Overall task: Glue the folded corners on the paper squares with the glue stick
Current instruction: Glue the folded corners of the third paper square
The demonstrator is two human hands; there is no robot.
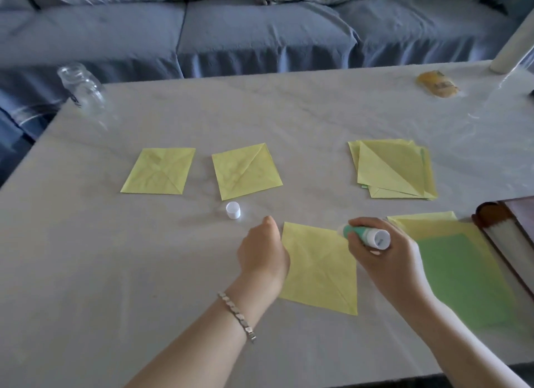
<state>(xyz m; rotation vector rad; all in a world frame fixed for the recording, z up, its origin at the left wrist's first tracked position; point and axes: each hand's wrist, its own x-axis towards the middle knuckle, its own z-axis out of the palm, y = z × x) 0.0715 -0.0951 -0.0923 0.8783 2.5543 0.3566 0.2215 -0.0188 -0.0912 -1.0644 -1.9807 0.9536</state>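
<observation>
A yellow paper square [320, 269] lies on the table in front of me. My right hand [384, 254] grips a teal-and-white glue stick [365, 235], whose tip is at the square's upper right edge. My left hand [261, 253] rests at the square's left edge with its fingers curled under; whether it pinches the paper is hidden. The glue stick's white cap [233, 210] stands on the table beyond my left hand. Two folded yellow squares [159, 170] [245, 170] lie farther back. A stack of folded yellow squares [393, 169] sits at the right.
Green and yellow sheets [462, 275] lie at the right, next to a dark wooden object [502, 231]. A clear glass jar [82, 88] stands at the table's far left corner, a yellow packet [437, 84] at the far right. A blue sofa [260, 32] runs behind the table.
</observation>
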